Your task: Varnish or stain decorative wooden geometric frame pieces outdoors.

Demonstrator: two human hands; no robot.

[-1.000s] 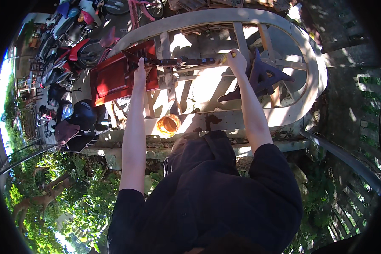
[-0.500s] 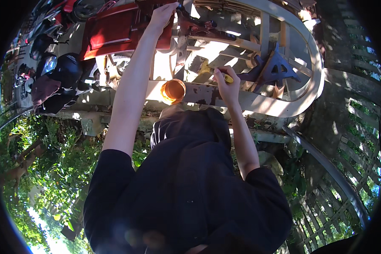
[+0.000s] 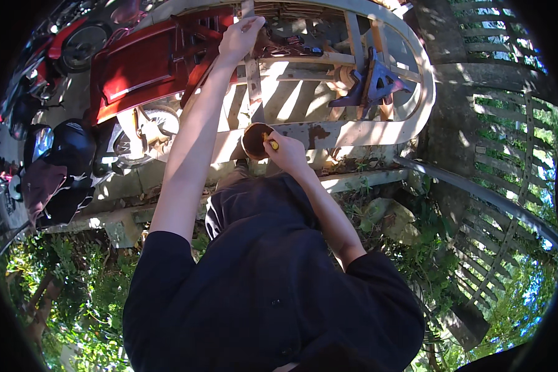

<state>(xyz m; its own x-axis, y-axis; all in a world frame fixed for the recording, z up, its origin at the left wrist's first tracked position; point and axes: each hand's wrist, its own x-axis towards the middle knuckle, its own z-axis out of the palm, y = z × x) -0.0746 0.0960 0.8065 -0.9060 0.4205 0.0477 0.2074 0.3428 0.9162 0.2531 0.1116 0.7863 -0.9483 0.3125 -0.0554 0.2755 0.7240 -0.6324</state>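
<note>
Right hand [image 3: 287,153] grips the brush [image 3: 274,145] at the tub [image 3: 249,152], which sits on the frame [image 3: 378,131]; bristles hidden. Left hand [image 3: 240,40] appears closed on the dark wood [image 3: 288,46]. Judged step: loading the brush. Next move calls for lifting it clear without tipping the tub.

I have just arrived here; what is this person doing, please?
Someone is working over a pale oval frame. The right hand holds a yellow-handled brush at the mouth of a round container, which stands on the frame's near edge. The left hand is at the end of a dark glossy piece; its exact grip is unclear.
</note>
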